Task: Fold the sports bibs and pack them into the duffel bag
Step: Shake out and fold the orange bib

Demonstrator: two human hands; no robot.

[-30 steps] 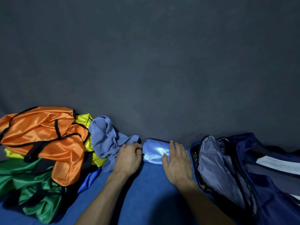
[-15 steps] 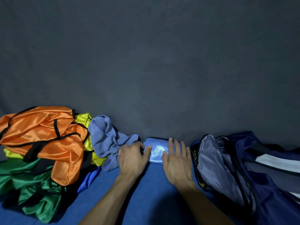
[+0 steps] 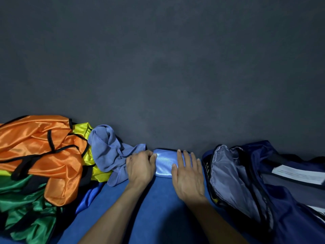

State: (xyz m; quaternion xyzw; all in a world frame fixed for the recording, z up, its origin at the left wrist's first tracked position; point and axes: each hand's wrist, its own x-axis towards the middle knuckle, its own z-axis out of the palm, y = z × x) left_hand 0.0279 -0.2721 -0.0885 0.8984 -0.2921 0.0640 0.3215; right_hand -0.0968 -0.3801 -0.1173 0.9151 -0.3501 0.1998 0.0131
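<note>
Compared with the earlier frames, both hands are sitting closer together on the folded light-blue bib (image 3: 164,163), which is showing narrower between them at lower centre of the frame, against the foot of the dark backdrop (image 3: 158,67). The left hand (image 3: 139,166) is lying curled, its fingertips pushing against the bundle's left edge, while the right hand (image 3: 188,171) is resting flat with fingers extended and held close, pressing down on the bundle's right half. Neither hand is pinching fabric. The step in hand appears to be the final compacting of this one bib on the blue surface (image 3: 158,208). The open duffel bag (image 3: 246,182) is lying just beside the right hand at lower right, its grey lining exposed; what it already holds cannot be told. Unfolded bibs are heaped at lower left: an orange bib (image 3: 44,150) over a yellow bib (image 3: 84,128) and a green bib (image 3: 26,213), with a crumpled pale-blue cloth (image 3: 109,152) touching the left hand. The next move is likely calling for both hands to close around the slippery bundle, holding its folds together, and to carry it rightward into the bag's mouth.
</note>
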